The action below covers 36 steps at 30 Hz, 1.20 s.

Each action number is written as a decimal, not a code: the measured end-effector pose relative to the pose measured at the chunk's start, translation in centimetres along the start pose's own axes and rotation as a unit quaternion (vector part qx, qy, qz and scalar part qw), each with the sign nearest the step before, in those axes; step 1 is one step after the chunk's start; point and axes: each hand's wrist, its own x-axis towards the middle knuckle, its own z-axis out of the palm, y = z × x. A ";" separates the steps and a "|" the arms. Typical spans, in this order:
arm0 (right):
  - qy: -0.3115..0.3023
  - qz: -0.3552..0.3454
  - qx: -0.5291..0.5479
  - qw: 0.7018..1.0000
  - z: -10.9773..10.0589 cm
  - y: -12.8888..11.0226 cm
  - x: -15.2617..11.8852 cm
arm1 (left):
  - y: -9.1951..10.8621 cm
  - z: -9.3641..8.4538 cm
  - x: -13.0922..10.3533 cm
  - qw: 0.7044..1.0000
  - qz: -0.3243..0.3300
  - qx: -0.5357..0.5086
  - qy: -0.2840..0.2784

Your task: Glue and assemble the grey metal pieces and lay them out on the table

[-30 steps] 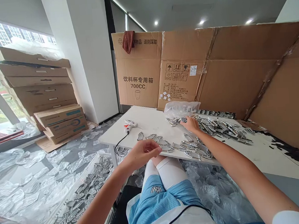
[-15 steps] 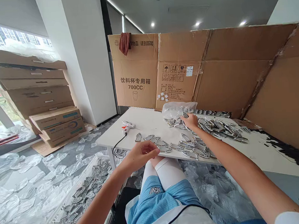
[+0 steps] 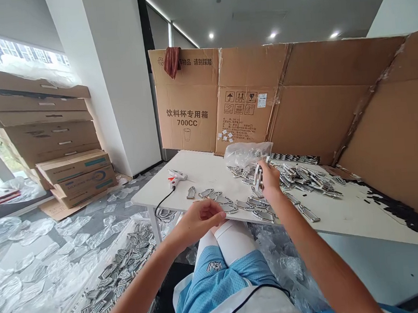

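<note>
Stacked boxes [image 3: 40, 121] stand left of a pale pillar [image 3: 124, 86], plastic wraps [image 3: 25, 267] spread below. A glue gun [image 3: 177, 178] lies on the white table [image 3: 206, 171], before cardboard panels [image 3: 328, 113]. The left hand [image 3: 204, 218] hovers half-curled, thumb slightly apart from fingers, near loose clips [image 3: 231, 208]. The right hand [image 3: 270, 178] grips metal pieces [image 3: 258, 177], fingers closed; a clip pile [image 3: 315, 179] lies rightward.

1. The place is looking like a makeshift assembly workshop: silver frames [image 3: 310, 181] are lying heaped right of the right fingers [image 3: 265, 170].
2. A corded glue gun [image 3: 177, 178] is lying beyond and left of the left fingers [image 3: 219, 217].
3. Cardboard partitions [image 3: 186, 98] are standing beyond all the fingers.
4. Far left of them, cartons [image 3: 48, 132] are standing stacked; plastic wrappers [image 3: 30, 272] are lying scattered.
</note>
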 end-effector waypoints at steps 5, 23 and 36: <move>-0.021 0.032 0.114 0.993 -0.7 -1.4 -10.2 | -0.1 3.8 -0.8 0.995 0.042 0.092 0.020; -0.126 0.160 0.123 0.971 -0.1 -2.8 -14.8 | 1.0 4.7 0.1 0.998 0.032 -0.041 0.019; -0.262 0.156 0.134 0.943 -1.1 -3.6 -13.1 | 2.2 2.7 0.1 0.999 0.014 -0.037 -0.020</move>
